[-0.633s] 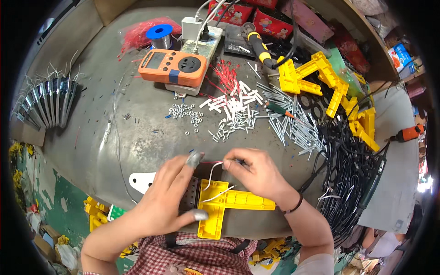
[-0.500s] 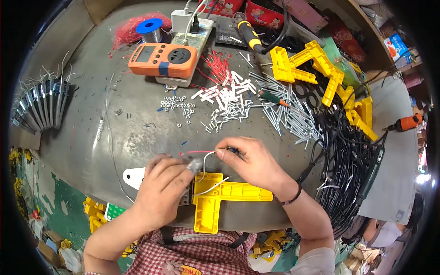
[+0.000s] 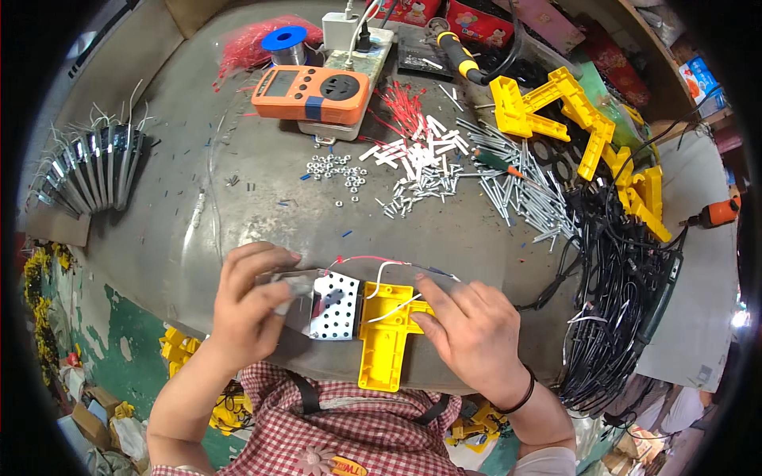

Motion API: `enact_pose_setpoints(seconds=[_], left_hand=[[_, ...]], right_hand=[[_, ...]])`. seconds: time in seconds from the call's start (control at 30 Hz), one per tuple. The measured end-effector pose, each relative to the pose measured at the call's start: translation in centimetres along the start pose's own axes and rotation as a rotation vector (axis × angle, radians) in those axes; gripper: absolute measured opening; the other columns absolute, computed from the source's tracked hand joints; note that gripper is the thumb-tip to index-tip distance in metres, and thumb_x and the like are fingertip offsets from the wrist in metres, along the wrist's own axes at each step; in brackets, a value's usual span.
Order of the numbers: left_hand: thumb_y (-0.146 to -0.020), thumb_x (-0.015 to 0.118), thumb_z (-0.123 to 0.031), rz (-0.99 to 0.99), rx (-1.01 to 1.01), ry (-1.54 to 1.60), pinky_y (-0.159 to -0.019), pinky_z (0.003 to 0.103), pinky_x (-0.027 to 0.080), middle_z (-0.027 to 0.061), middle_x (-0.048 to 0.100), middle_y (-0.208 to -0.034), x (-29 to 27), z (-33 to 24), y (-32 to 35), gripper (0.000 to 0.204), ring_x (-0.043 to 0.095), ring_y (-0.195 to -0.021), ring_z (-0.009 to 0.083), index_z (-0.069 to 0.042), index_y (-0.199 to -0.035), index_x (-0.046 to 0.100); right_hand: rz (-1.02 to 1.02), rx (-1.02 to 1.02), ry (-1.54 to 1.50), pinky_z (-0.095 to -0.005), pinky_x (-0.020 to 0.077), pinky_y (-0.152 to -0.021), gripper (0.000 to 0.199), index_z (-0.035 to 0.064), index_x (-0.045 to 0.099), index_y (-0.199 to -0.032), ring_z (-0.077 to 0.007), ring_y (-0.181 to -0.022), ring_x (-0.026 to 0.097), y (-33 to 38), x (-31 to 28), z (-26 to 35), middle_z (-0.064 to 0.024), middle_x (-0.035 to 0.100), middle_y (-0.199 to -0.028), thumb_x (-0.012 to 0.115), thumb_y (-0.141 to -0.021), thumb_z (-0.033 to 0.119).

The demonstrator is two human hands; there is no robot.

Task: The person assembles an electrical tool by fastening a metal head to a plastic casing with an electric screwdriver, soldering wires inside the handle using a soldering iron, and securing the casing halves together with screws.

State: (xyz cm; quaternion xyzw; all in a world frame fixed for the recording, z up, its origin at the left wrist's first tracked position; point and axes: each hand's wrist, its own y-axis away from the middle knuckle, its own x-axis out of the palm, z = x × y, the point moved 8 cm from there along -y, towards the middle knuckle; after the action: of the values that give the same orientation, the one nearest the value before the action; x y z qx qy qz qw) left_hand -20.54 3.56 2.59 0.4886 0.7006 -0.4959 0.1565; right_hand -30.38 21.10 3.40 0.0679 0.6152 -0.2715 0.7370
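Flat before me lies a yellow plastic handle half (image 3: 381,365), T-shaped, its hollow side up. Against its left end sits a white metal plate (image 3: 337,305) dotted with dark holes, with a greyish part along its left side. My left hand (image 3: 255,297) is by that side, fingers apart; a grey-wrapped fingertip is blurred. My right hand (image 3: 476,329) has its thumb and fingers closed about the handle's right arm, which it partly hides. A white wire (image 3: 395,308) crosses the handle half. A thin red wire (image 3: 369,258) arches behind, joined to a dark sleeved section near my right fingertips.
Behind lie nuts (image 3: 337,170), white sleeves (image 3: 421,151) and long screws (image 3: 524,190). An orange meter (image 3: 313,94) and solder spool (image 3: 286,46) stand farther back. Black cables (image 3: 615,317) and yellow handle parts (image 3: 591,127) crowd the right; wired metal plates (image 3: 95,170) fan out left.
The view has shifted, so the table appears farther right. My right hand has left the wires for the handle. My left hand has drawn back leftward, and the plate's holed face now shows.
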Motion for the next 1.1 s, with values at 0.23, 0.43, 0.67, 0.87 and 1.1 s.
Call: enact_pose_setpoints(seconds=[0.23,0.43,0.67,0.87,1.1], left_hand=[[-0.058,0.061,-0.013,-0.006,0.239,-0.164,-0.066,0.032,0.047,0.0057,0.063,-0.096,1.2,-2.4,-2.4,0.025,0.058,-0.086,0.0238,-0.008,-0.082,0.064],[-0.057,0.064,-0.012,-0.023,0.161,0.004,-0.055,0.029,0.043,0.0020,0.063,-0.076,1.2,-5.0,-3.5,0.025,0.059,-0.068,0.0204,-0.008,-0.081,0.063],[-0.051,0.072,-0.006,0.068,0.061,0.040,-0.060,0.032,0.041,0.0027,0.060,-0.073,3.8,-6.6,-4.7,0.030,0.058,-0.072,0.0212,-0.008,-0.080,0.063],[-0.055,0.072,-0.013,0.110,0.033,-0.005,-0.068,0.033,0.036,-0.0017,0.061,-0.079,4.1,-6.7,-4.6,0.032,0.057,-0.077,0.0179,-0.011,-0.086,0.063],[-0.057,0.072,-0.015,0.059,0.048,-0.020,-0.068,0.035,0.032,-0.0035,0.062,-0.081,4.3,-7.3,-3.9,0.029,0.056,-0.078,0.0149,-0.012,-0.084,0.062]], right_hand=[[0.033,0.048,-0.168,-0.0330,0.0430,-0.064,0.016,0.0063,0.062,-0.088,-0.0222,-0.074,0.053,-0.2,0.6,-0.8,-0.0058,0.054,-0.077,0.066,-0.074,0.013],[-0.028,0.116,-0.427,-0.0354,0.0469,-0.069,0.012,0.0036,0.062,-0.087,-0.0257,-0.077,0.056,0.1,-0.3,-1.4,-0.0080,0.055,-0.081,0.064,-0.076,0.006],[-0.077,0.243,-0.604,-0.0330,0.0492,-0.060,0.010,0.0042,0.062,-0.084,-0.0230,-0.069,0.059,0.9,-0.2,-1.6,-0.0071,0.056,-0.080,0.067,-0.076,0.008],[-0.097,0.274,-0.662,-0.0312,0.0492,-0.058,0.011,0.0042,0.062,-0.083,-0.0220,-0.066,0.059,1.2,-0.2,-1.7,-0.0068,0.056,-0.080,0.068,-0.074,0.007],[-0.007,0.340,-0.741,-0.0305,0.0489,-0.058,0.012,0.0041,0.063,-0.085,-0.0205,-0.066,0.060,1.1,-0.1,-1.5,-0.0070,0.057,-0.081,0.068,-0.075,0.007]])
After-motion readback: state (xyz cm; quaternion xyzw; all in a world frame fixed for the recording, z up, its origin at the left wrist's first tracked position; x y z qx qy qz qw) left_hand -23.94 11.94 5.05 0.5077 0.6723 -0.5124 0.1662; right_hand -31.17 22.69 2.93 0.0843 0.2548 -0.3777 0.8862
